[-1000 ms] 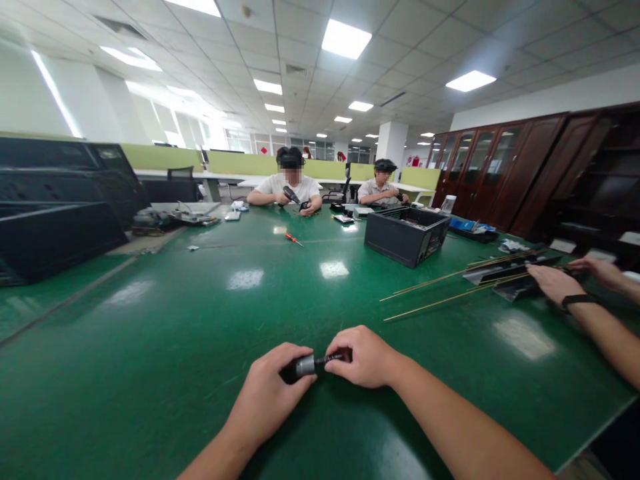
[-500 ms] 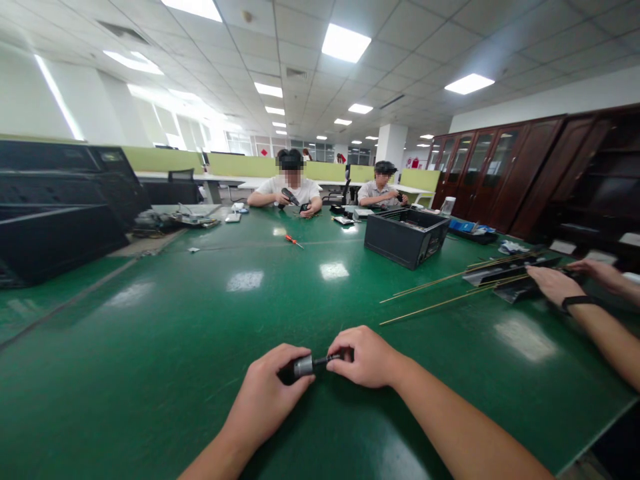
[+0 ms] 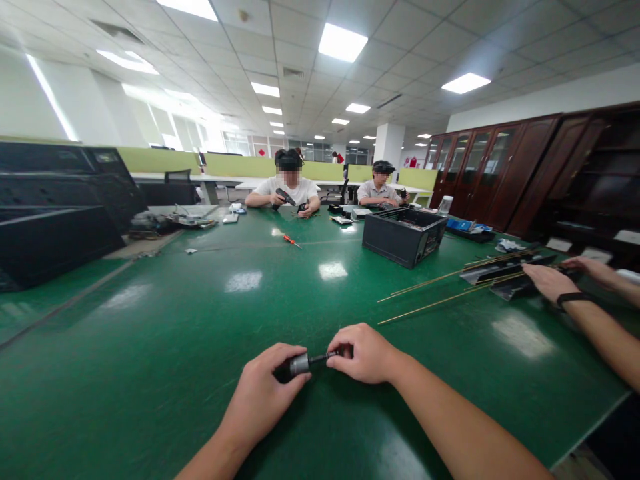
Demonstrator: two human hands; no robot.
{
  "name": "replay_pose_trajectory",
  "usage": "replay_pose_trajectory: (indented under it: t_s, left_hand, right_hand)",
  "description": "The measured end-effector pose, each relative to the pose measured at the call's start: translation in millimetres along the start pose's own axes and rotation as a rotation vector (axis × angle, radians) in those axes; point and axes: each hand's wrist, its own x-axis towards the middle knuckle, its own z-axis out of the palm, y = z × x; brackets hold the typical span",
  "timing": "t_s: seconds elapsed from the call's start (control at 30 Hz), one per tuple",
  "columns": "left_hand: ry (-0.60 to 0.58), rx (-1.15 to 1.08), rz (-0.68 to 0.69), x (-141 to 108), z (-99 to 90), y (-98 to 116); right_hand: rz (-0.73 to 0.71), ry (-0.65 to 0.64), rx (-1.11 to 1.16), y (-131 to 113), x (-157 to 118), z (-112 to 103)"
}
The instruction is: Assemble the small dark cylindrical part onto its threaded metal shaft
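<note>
My left hand (image 3: 267, 387) is wrapped round a dark cylindrical tool (image 3: 300, 364) with a silver-grey collar, held low over the green table (image 3: 200, 320). From the collar a thin dark shaft (image 3: 318, 359) points right. My right hand (image 3: 364, 355) pinches the far end of this shaft between thumb and fingers; the tip is partly hidden by them. Both hands are close together near the table's front edge, with only a short stretch of shaft showing between them.
A red screwdriver (image 3: 291, 241) lies mid-table, and a black computer case (image 3: 395, 239) stands behind at the right. Long thin rods (image 3: 430, 308) reach towards another person's hands (image 3: 550, 283) at the right. Two people sit across the table. Black cases (image 3: 60, 247) stand at the left.
The view has shifted slightly. A little more of the shaft shows between my hands, and both keep their hold. Across the table, the right-hand person's hands have moved apart.
</note>
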Motion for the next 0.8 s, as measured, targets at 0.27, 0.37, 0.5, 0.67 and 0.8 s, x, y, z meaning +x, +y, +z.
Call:
replay_pose_trajectory:
  t_s: [0.27, 0.37, 0.5, 0.67, 0.8]
  left_hand:
    - [0.003, 0.010, -0.003, 0.8, -0.5, -2.6]
    - [0.011, 0.015, -0.001, 1.4, -0.7, -2.0]
    - [0.020, 0.019, 0.011, 1.6, -1.8, -2.2]
    - [0.023, 0.026, 0.012, 1.0, -2.8, -4.2]
    - [0.008, 0.032, 0.001, 0.6, -2.8, -6.7]
  right_hand:
    - [0.017, -0.003, 0.007, 2.1, -0.6, -0.6]
    - [0.026, -0.004, 0.005, 3.3, -0.4, -0.2]
    - [0.039, 0.000, 0.000, 4.9, -0.1, -0.1]
    - [0.049, 0.008, 0.011, 4.9, -0.2, -1.8]
    - [0.088, 0.019, 0.052, 11.1, 0.0, -7.1]
